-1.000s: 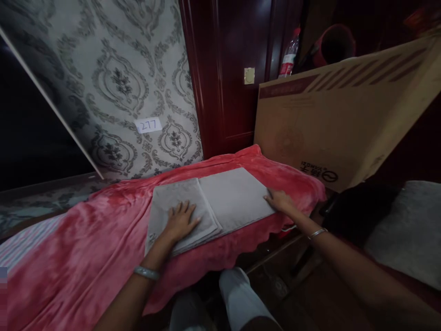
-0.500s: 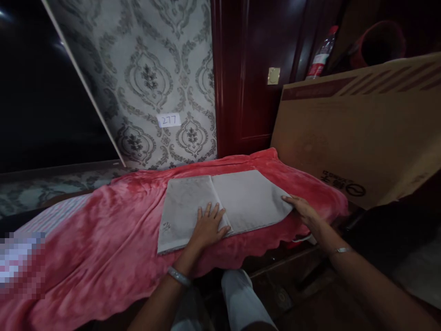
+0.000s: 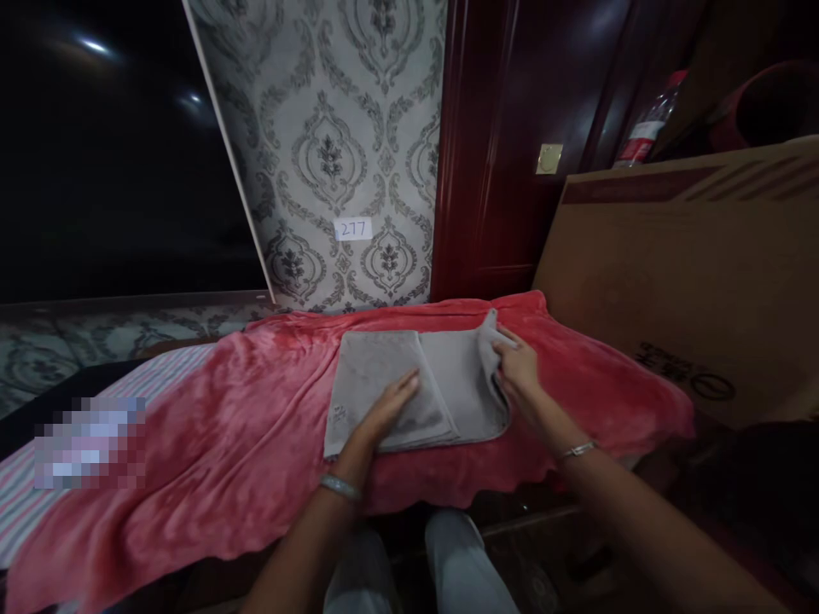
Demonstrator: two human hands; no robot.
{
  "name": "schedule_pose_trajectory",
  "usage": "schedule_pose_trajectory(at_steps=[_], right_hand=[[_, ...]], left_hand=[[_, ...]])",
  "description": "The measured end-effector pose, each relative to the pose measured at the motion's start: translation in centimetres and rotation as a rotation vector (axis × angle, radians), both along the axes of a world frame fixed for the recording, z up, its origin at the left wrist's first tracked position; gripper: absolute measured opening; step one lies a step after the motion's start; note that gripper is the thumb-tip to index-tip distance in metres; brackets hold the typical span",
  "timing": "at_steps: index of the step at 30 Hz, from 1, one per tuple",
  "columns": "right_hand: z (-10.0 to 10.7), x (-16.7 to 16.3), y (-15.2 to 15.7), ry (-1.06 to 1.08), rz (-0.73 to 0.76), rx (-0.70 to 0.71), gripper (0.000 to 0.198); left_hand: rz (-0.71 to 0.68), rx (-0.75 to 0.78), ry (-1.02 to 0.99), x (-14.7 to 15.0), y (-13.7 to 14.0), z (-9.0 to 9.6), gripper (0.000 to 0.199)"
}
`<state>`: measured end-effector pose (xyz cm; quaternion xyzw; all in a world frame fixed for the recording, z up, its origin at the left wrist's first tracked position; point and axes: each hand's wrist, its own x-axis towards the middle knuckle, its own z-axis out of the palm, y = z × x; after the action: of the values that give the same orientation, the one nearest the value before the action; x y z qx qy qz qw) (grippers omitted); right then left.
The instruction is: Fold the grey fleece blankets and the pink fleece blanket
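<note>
A grey towel [image 3: 377, 362] lies partly folded on a pink-red plush blanket [image 3: 256, 443]. Its left part is a thicker stack of layers with a small mark near the lower left corner. My left hand [image 3: 390, 407] rests on that stack, fingers stretched out and turned on edge, holding nothing. My right hand [image 3: 517, 362] is closed on the towel's right end, which it has lifted and curled up off the blanket. Some of the right fingers are hidden behind the raised cloth.
A large cardboard box [image 3: 671, 281] stands at the right, with a red-capped plastic bottle [image 3: 646, 132] behind it. At the left are a dark screen [image 3: 128, 170] and striped cloth [image 3: 153, 379]. A paper marked 277 [image 3: 353, 228] is on the patterned wall.
My right hand has raised the towel's right end and brought it leftward, so that flat side now bends upward. My left hand has turned from palm-down spread to on edge. The view has shifted left.
</note>
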<state>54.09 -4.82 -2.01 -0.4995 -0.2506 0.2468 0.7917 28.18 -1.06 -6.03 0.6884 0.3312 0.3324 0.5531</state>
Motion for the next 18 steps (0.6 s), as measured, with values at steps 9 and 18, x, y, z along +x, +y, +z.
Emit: schedule_pose_trajectory(at_steps=[9, 18], right_hand=[[-3.0, -17.6, -0.4, -0.792, 0.537, -0.047, 0.05], [-6.0, -17.9, -5.2, -1.354, 0.51, -0.185, 0.068]], left_hand=[[0.268, -0.627, -0.48, -7.2, 5.0, 3.1, 0.03], [0.368, -0.368, -0.226, -5.9, 6.3, 1.5, 0.078]])
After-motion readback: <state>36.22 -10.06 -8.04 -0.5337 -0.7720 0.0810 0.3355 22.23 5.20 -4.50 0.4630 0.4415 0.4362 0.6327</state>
